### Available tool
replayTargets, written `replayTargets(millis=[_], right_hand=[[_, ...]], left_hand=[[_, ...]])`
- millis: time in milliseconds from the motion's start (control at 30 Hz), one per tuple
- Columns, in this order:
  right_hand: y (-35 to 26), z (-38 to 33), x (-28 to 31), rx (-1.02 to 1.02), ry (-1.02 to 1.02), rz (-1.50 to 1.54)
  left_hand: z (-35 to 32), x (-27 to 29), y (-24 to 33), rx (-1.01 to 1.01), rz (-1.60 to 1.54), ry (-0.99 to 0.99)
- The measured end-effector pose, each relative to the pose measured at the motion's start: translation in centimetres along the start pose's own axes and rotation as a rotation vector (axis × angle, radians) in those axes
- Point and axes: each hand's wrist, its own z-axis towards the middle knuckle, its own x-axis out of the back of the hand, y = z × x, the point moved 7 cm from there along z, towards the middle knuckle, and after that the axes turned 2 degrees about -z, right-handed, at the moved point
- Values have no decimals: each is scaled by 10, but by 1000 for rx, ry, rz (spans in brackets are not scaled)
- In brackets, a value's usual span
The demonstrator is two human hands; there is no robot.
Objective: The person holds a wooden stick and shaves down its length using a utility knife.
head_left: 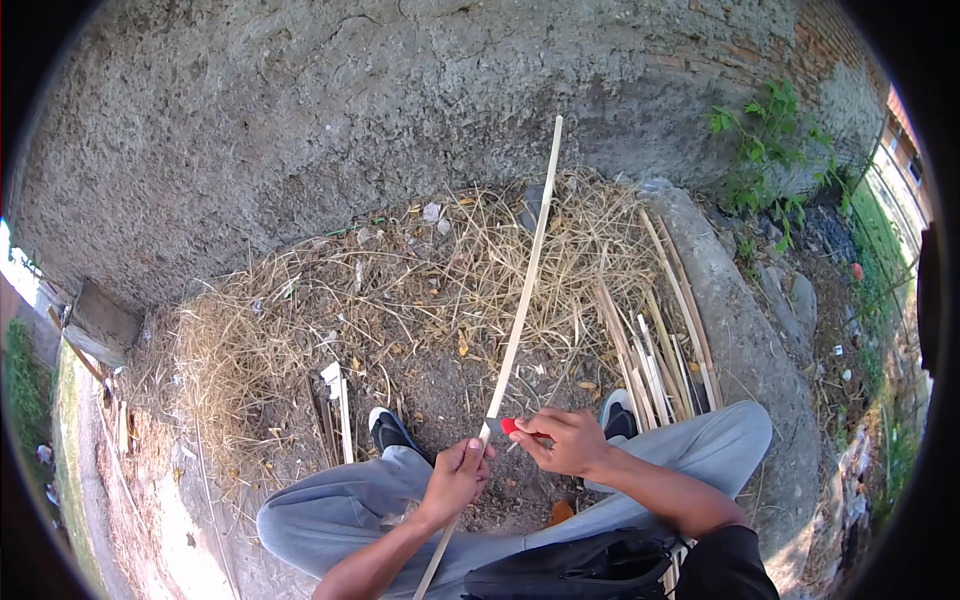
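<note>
A long pale wooden strip [527, 290], which looks like split bamboo, slants from my lap up toward the wall. My left hand [458, 480] is closed around its lower part, and the strip's tail end passes under that forearm. Just right of it, my right hand [562, 441] grips a small red-handled knife [511, 427]. The knife's short grey blade lies against the strip slightly above my left fingers. Most of the handle is hidden inside my right hand.
Dry straw and shavings [560, 240] cover the ground below a rough grey wall [350, 110]. Several loose strips [650, 370] lie beside my right foot, along a concrete edge [740, 310]. A black bag [570, 570] rests on my lap. A green plant [765, 140] grows at the right.
</note>
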Motion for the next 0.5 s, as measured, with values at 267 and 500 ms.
replayTargets(millis=[267,500], right_hand=[[-8,-3,-1,116,73,-112],[-19,2,13,182,119,-149]], left_hand=[[0,-6,1,-8,-25,-5],[-7,-11,10,4,-8,-33]])
